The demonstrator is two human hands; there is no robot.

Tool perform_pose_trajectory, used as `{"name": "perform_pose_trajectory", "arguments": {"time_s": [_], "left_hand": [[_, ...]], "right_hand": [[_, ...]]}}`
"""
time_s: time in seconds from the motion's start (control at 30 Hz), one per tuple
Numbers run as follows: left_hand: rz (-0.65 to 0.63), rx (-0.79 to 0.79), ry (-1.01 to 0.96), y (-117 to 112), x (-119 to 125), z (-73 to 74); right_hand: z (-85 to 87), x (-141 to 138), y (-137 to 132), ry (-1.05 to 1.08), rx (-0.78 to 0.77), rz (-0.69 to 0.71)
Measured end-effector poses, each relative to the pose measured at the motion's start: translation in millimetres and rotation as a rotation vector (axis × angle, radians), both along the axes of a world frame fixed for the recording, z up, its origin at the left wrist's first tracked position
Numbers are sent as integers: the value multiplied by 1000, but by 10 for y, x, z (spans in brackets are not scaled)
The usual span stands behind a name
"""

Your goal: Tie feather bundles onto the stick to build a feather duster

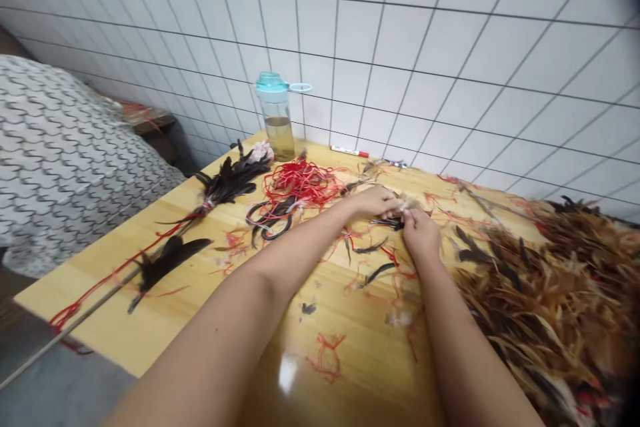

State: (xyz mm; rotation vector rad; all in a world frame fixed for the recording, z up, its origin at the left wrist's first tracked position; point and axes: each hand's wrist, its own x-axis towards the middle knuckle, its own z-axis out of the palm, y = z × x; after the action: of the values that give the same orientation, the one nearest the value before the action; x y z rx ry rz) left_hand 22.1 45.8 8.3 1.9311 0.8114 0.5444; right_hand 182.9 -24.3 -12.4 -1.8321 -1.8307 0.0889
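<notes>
Both my hands meet over the far middle of the wooden table (280,267). My left hand (377,202) has its fingers closed on a small bunch of feathers (401,207), pale and fluffy at the top with dark ends below. From the right, my right hand (421,232) pinches the same bunch at its pale part. The fingers hide much of the bunch. Just left of my left hand lies a tangled heap of red string (305,183). Loose dark feathers (379,273) and red string scraps (327,355) are scattered below my hands.
A large pile of brown feathers (555,293) covers the right side. At left lies a stick (95,310) with black feathers (233,177) tied on, jutting past the table edge. A water bottle (277,120) and a red-and-white marker (349,151) are near the tiled wall (360,47).
</notes>
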Motion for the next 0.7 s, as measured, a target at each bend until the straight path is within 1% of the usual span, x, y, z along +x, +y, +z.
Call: {"name": "perform_pose_trajectory", "arguments": {"time_s": [0.07, 0.13, 0.17, 0.23, 0.33, 0.4, 0.53, 0.7], "left_hand": [[-35, -67, -13, -23, 33, 33], [-44, -91, -35, -38, 48, 48], [-41, -78, -38, -40, 49, 50], [-3, -3, -25, -33, 45, 53], [140, 146, -22, -8, 31, 86], [249, 221, -47, 5, 18, 142], [416, 328, -114, -12, -26, 332], [570, 456, -97, -116, -163, 595]], "right_hand": [[-32, 15, 30, 23, 52, 16], [-56, 23, 49, 28, 53, 15], [-65, 25, 55, 29, 46, 11], [-77, 23, 62, 41, 42, 13], [-80, 11, 68, 73, 55, 44], [-70, -5, 66, 87, 46, 31], [-31, -59, 39, 37, -46, -18], [17, -124, -10, -77, -185, -25]]}}
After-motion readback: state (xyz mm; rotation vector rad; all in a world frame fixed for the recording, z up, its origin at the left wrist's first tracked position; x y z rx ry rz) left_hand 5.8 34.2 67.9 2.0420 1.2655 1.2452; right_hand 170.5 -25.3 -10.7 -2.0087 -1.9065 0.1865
